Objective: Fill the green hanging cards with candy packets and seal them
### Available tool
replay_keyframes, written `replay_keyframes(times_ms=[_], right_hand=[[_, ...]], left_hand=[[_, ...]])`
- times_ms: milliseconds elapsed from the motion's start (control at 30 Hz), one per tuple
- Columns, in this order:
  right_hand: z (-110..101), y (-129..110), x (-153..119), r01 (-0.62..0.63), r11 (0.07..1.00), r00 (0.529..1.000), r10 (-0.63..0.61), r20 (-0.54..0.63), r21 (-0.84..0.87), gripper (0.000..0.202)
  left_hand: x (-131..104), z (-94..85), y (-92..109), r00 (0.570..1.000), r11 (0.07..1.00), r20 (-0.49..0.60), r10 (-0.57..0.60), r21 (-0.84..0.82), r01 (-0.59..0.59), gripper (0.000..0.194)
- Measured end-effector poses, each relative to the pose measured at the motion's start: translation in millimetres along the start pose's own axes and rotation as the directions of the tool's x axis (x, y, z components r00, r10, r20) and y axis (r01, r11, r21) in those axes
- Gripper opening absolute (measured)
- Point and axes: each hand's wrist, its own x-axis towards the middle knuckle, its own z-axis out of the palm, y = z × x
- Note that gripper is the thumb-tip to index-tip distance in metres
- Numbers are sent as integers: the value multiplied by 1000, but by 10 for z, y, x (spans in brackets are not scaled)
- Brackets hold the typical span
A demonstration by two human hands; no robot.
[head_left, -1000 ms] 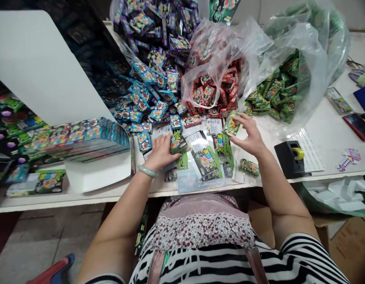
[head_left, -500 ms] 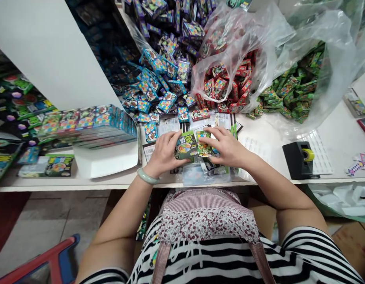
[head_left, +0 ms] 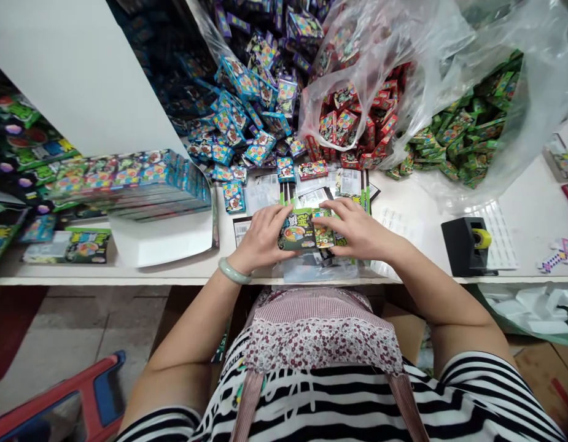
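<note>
Between thumb and fingers, my left hand (head_left: pixel 265 238) grips a dark green printed packet (head_left: pixel 296 231) with a bowl picture on it. My right hand (head_left: pixel 352 228) holds a small green box (head_left: pixel 323 229) upright against the packet's right side. Beneath both hands lie clear plastic sleeves (head_left: pixel 302 270) and flat printed packs. Just beyond them rest a small blue box (head_left: pixel 285 169) and a small red box (head_left: pixel 312 169). Another blue box (head_left: pixel 234 197) lies beyond my left hand.
Heaps of blue boxes (head_left: pixel 228 116), red boxes (head_left: pixel 346 126) and green boxes (head_left: pixel 472 132) fill the back, partly in clear bags. A white tray (head_left: pixel 164 242) with stacked boxes stands left. A black tape dispenser (head_left: pixel 463 247) stands right.
My left hand and the dark green packet have shifted slightly right. The small green box has also moved a little right with my right hand. The view has tilted slightly.
</note>
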Motion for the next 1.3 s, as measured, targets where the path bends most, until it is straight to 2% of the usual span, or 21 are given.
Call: replay_keyframes(times_ms=[100, 200, 267, 333, 400, 467, 500, 533, 600, 633, 700, 767, 900, 1000, 1100, 1167, 1233, 1300], right_hand=[[76, 14, 17, -5, 996, 1000, 8, -25, 94, 91], [145, -38, 52, -57, 983, 993, 73, -91, 172, 97], [182, -116, 65, -94, 979, 990, 111, -88, 179, 87], [201, -168, 68, -88, 979, 994, 98, -47, 182, 71], [186, -104, 80, -56, 972, 997, 65, -32, 227, 58], [129, 137, 125, -104, 955, 981, 144, -127, 276, 48], [91, 319, 166, -169, 944, 955, 228, -190, 284, 44], [53, 527, 223, -275, 924, 897, 345, -274, 265, 41], [-5, 955, 375, -489, 866, 806, 494, -326, 103, 35], [-16, 1146, 465, -550, 835, 795, 520, -313, -8, 31], [-1, 1437, 645, -575, 800, 809, 523, -269, -174, 27], [46, 1600, 786, -553, 799, 830, 503, -241, -236, 27], [90, 1708, 861, -487, 827, 871, 434, -231, -281, 25], [15, 1717, 788, -494, 816, 864, 422, -275, -301, 31], [-70, 1632, 677, -529, 833, 800, 427, -421, -161, 38], [-82, 1507, 579, -529, 844, 709, 493, -504, 82, 42], [-48, 1348, 456, -489, 773, 617, 634, -465, 405, 46], [16, 1186, 319, -412, 612, 587, 745, -317, 675, 50]], left_hand=[[-19, 53, 29, 999, 999, -18, 27, -21, -28, 99], [-24, 83, 42, 998, 1000, -57, -18, -25, 17, 100], [-22, 90, 36, 995, 999, -82, -50, -18, 49, 98], [-21, 92, 21, 992, 998, -108, -59, -16, 58, 97], [-23, 89, -3, 991, 998, -126, -55, -18, 53, 96], [-30, 76, -32, 989, 998, -134, -59, -14, 58, 98], [-35, 67, -44, 989, 998, -131, -67, -10, 66, 100], [-40, 57, -55, 989, 997, -125, -78, -4, 78, 100], [-52, 39, -62, 989, 995, -117, -96, 5, 97, 100], [-58, 32, -60, 989, 995, -113, -96, 7, 97, 99], [-73, 26, -47, 990, 996, -109, -86, 14, 88, 98], [-93, 25, -41, 991, 996, -108, -78, 31, 82, 98], [-126, 23, -88, 988, 994, -114, -101, 32, 106, 97], [-124, 22, -135, 988, 994, -114, -106, 15, 108, 98], [-114, 21, -147, 987, 994, -123, -105, 10, 108, 99], [-116, 18, -143, 985, 993, -131, -113, 5, 114, 98], [-124, 15, -140, 983, 992, -135, -124, 1, 125, 98], [-133, 14, -140, 982, 990, -133, -137, -4, 138, 98]])
